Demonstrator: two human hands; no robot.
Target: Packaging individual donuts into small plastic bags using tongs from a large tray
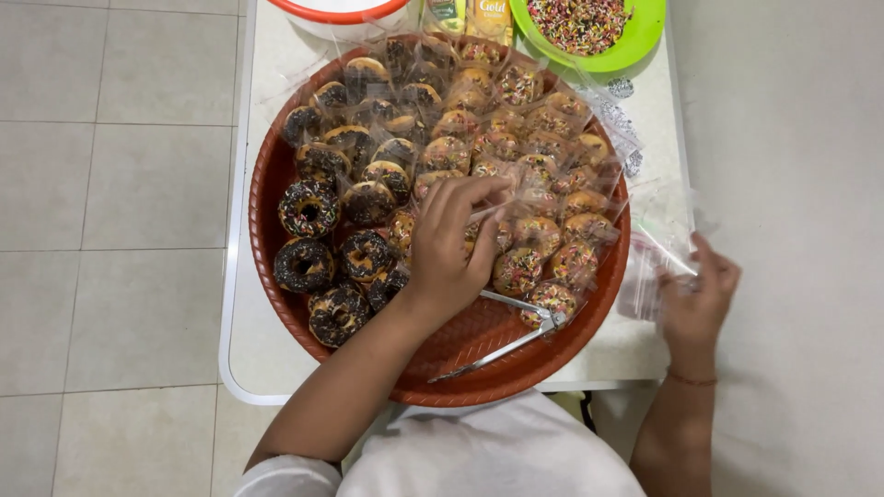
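Left hand [451, 244] is down over the middle of the big round red tray [276, 175], fingers curled and pinched together on a clear wrapper of one of the bagged doughnuts [516, 269] near the tray's centre; exactly which bag it grips is hard to tell among the plastic. Right hand [695, 294] sits off the tray's right edge, fingers loosely closed on a stack of clear plastic bags [658, 244] lying on the white table [244, 350], and it looks blurred. On the tray's left half lie the unwrapped chocolate doughnuts [308, 208] with coloured sprinkles, packed close and touching; the right half and the back are filled with pale glazed, sprinkled doughnuts, each in its own clear bag. Metal tongs [506, 336] rest on the bare front part of the tray, just beside the left wrist. At the far end of the table, a green bowl of coloured sprinkles [589, 23] stands beyond the tray, and a white bowl with an orange rim [336, 14] sits to its left
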